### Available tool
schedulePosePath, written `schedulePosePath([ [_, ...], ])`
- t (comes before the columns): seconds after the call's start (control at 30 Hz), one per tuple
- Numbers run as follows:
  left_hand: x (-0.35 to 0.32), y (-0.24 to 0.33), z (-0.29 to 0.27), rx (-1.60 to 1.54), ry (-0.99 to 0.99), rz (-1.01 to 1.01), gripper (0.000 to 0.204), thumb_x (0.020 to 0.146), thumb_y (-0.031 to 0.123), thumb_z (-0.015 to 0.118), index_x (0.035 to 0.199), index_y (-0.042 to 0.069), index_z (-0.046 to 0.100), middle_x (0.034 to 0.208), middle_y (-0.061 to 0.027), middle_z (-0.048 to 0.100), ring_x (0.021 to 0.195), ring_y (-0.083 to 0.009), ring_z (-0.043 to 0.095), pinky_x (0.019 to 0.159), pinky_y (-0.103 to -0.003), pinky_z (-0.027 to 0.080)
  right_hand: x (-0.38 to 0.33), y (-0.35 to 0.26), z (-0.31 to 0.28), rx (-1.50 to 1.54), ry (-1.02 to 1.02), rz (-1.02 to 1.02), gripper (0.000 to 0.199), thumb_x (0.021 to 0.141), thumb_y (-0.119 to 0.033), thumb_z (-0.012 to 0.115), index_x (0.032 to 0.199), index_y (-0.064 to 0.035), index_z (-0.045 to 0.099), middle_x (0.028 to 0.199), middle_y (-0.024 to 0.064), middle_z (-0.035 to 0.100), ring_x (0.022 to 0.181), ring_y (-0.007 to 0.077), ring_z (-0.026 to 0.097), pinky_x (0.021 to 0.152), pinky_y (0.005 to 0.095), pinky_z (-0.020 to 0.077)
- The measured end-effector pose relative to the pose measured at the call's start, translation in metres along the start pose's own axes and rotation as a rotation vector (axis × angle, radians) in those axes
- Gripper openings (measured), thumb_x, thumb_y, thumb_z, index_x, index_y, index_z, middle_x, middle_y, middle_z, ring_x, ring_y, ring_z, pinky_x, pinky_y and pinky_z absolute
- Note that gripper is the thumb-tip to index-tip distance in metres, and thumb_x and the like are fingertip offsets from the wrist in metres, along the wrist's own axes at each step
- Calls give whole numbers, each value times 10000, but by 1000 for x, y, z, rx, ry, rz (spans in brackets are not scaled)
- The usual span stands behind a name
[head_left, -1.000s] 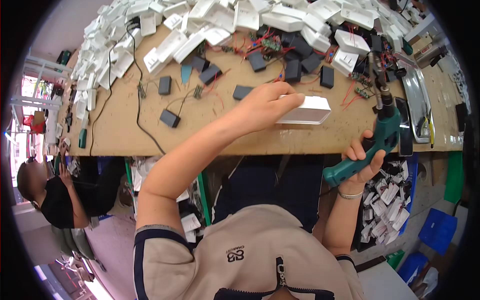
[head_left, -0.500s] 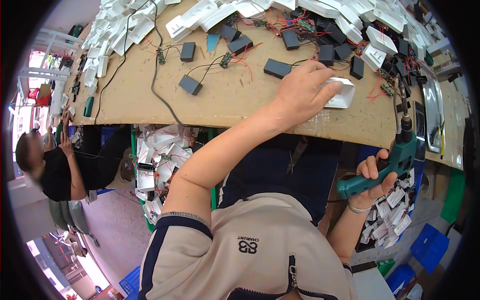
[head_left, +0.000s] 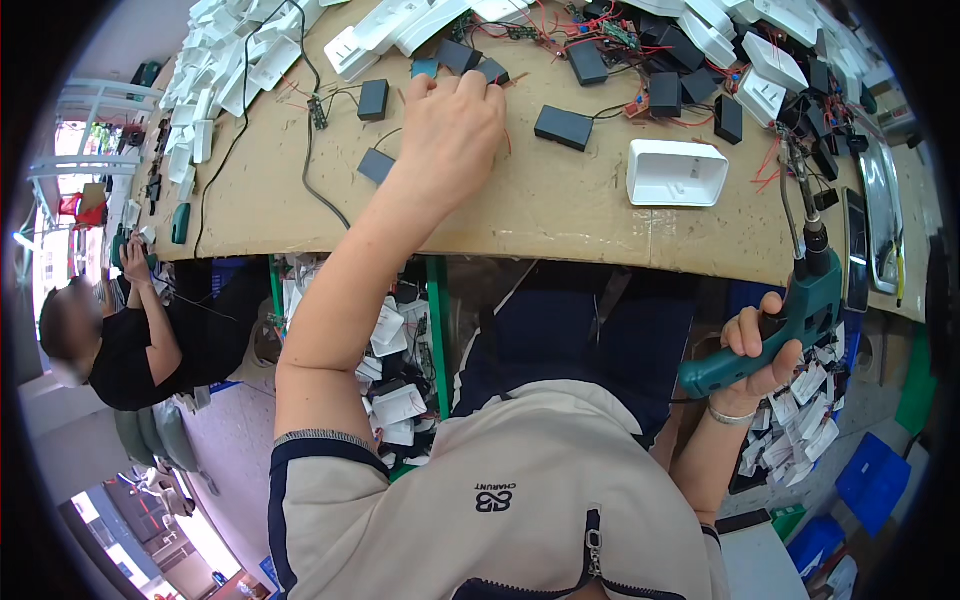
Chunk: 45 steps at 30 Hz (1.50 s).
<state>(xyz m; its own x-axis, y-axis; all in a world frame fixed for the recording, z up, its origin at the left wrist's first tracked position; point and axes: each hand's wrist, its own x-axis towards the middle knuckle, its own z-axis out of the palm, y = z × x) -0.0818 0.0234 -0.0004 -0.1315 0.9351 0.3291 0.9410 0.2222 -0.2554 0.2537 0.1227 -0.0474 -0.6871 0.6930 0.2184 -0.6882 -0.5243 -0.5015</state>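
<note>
My left hand (head_left: 452,138) rests palm down on the table among black rectangular boxes with wires, its fingers curled and fingertips hidden; what lies beneath them I cannot make out. A black box (head_left: 492,72) shows just beyond the fingers, and another black box (head_left: 376,166) lies beside the wrist. My right hand (head_left: 756,350) is wrapped round the handle of a green soldering gun (head_left: 765,335), its metal tip pointing away over the table edge. To the right of centre an open white plastic case (head_left: 678,188) lies on the table, untouched.
White cases (head_left: 235,55) are heaped at the far left, more among red-wired boards at the far right. A black cable (head_left: 308,150) crosses the brown table (head_left: 560,215). A metal tray (head_left: 882,220) lies at right. Another person (head_left: 130,330) works at left.
My left hand has let go of the white case and moved left to the black boxes and wires. The white case stays on the table. My right hand still holds the soldering gun.
</note>
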Motion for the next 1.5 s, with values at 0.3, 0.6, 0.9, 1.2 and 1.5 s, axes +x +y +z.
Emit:
schedulePosePath([
  [0.3,-5,-3,-6,-2,-172,31,83,625,32,530,702,52,509,671,-78,547,642,-228,556,648,-351,335,7,-2,0,-4,-4,6,535,779,-246,604,1124,90,369,1098,160,476,646,155,497,571,282,449],
  [0.6,-18,4,-18,-109,-69,-65,70,671,34,482,735,59,496,666,-81,551,674,-237,558,641,-360,333,1,1,-2,-76,83,10,548,766,-284,606,1108,90,397,1063,169,503,629,161,506,517,266,431],
  [0.9,-25,-8,-16,-103,-123,22,113,673,21,487,780,50,506,712,-86,549,735,-237,544,749,-365,360,-1,-4,2,-73,15,-10,488,793,-246,580,1113,71,392,1086,147,490,634,144,480,561,262,425],
  [1.2,-32,-11,-25,-330,-186,62,158,685,84,508,835,65,557,772,-70,557,774,-235,542,728,-345,369,-5,-10,-3,-101,28,24,508,788,-249,591,1119,68,374,1060,109,472,647,125,457,590,257,412],
  [1.5,-23,-24,-25,-474,-497,-13,152,694,56,522,841,17,528,714,-100,568,722,-238,551,736,-346,379,-6,-4,-5,-84,32,-8,521,785,-224,592,1121,101,362,1096,196,461,637,160,505,584,288,453],
])
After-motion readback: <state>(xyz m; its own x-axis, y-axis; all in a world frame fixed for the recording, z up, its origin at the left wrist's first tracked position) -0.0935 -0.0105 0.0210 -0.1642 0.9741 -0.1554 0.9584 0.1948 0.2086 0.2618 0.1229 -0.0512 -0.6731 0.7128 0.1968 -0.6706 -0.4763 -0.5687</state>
